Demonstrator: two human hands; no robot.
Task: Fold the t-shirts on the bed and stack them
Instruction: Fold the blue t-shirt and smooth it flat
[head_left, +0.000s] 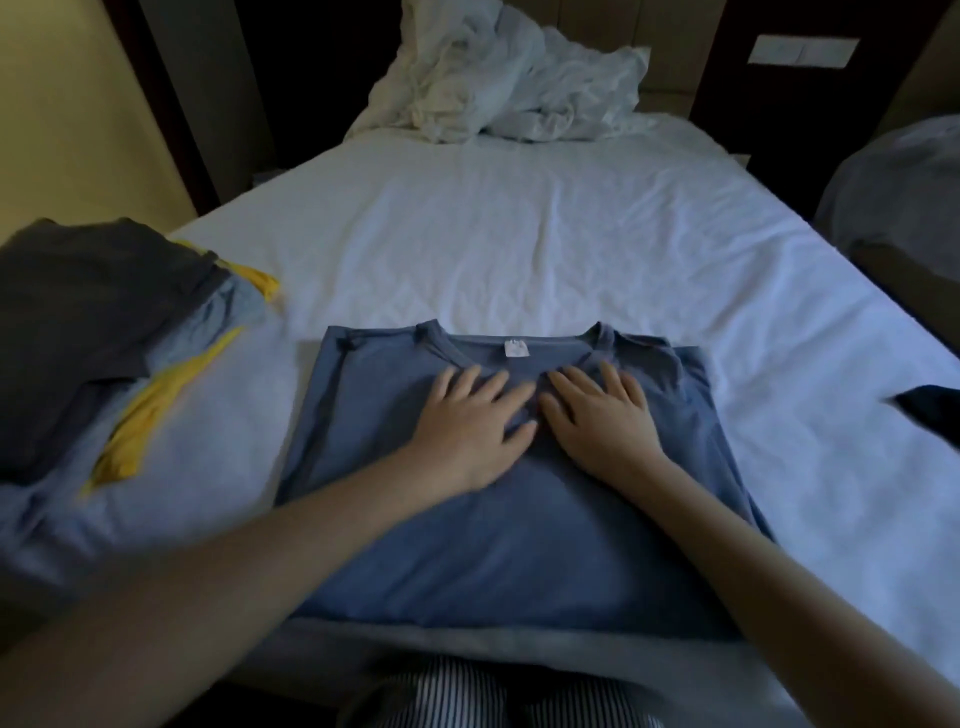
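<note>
At the near edge of the bed, a blue t-shirt lies flat on the white sheet with its sides folded in and its collar pointing away. A small white label sits inside the neckline; its writing is too small to read. The left hand and right hand rest side by side on the shirt just below the collar, palms down, fingers straight and slightly spread, gripping nothing. To the left lies a stack of shirts, dark grey on top, with pale blue and yellow beneath. Crumpled white bedding is heaped at the far end. A dark cloth shows at the right edge.
</note>
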